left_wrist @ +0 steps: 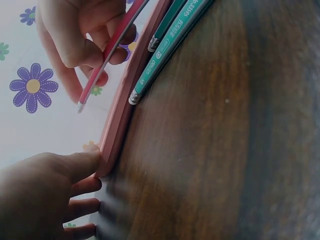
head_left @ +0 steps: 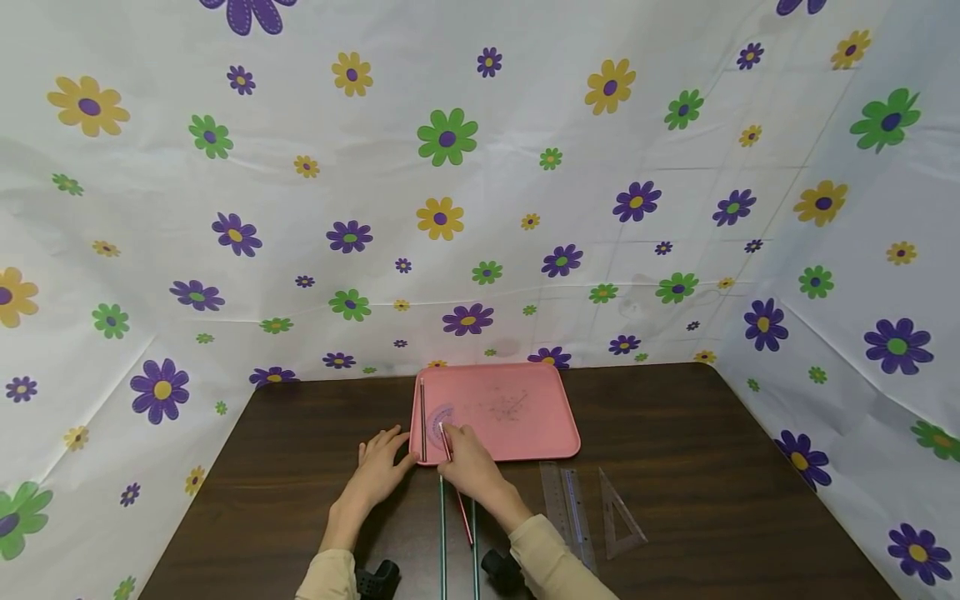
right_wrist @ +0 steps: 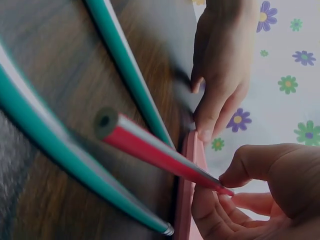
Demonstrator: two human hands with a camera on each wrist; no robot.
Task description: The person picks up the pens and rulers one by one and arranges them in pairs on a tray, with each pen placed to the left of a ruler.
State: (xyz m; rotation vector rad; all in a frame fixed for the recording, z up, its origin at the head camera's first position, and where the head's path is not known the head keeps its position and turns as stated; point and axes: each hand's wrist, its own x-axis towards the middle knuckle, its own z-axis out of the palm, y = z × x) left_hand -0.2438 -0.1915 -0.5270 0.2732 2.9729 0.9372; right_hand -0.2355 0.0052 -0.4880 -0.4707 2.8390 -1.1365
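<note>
My right hand (head_left: 470, 467) pinches a red pencil (head_left: 462, 512) near its eraser end, above the near left part of a pink tray (head_left: 536, 437). The pencil slants back over the near rim, its flat unsharpened end facing the right wrist camera. With fingers fairly straight, my left hand (head_left: 377, 467) touches the tray's near left corner with its thumb. Inside the tray a dark pencil (head_left: 423, 417) lies along the left side, beside a clear protractor (head_left: 435, 427) partly hidden by my right hand. Two green pencils (left_wrist: 165, 52) lie on the table before the tray.
Two clear rulers (head_left: 555, 500) and a clear set square (head_left: 618, 525) lie on the dark wooden table (head_left: 720, 500), right of my right forearm. A flowered sheet (head_left: 487, 208) hangs behind the table. Faint dark marks show on the tray's floor.
</note>
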